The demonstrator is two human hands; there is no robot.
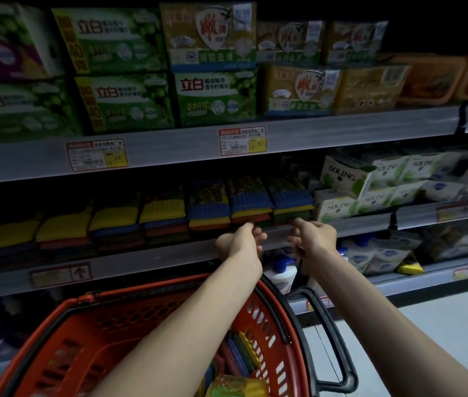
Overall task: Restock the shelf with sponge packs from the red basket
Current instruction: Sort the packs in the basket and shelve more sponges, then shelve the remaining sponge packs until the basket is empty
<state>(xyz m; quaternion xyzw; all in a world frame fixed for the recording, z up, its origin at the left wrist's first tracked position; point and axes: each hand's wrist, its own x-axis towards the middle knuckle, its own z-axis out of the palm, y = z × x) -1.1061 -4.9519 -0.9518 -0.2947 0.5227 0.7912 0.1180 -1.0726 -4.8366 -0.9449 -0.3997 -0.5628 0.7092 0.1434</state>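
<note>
A row of sponge packs (164, 213) in blue, yellow, red and green layers lies on the middle shelf (141, 259). My left hand (241, 239) reaches to the shelf front and pinches the lower front edge of one sponge pack (251, 203). My right hand (314, 234) is beside it with curled fingers, its index fingertip touching the lower edge of the neighbouring pack (292, 200); whether it grips is unclear. The red basket (89, 339) sits below my forearms, with more sponge packs (241, 353) in its right end.
Green and gold soap boxes (215, 96) fill the shelf above. White Soling boxes (344, 179) stand right of the sponges. The basket's black handle (330, 333) sticks out to the right. Bottles and pouches (381, 253) occupy the lower shelf; pale floor shows at the lower right.
</note>
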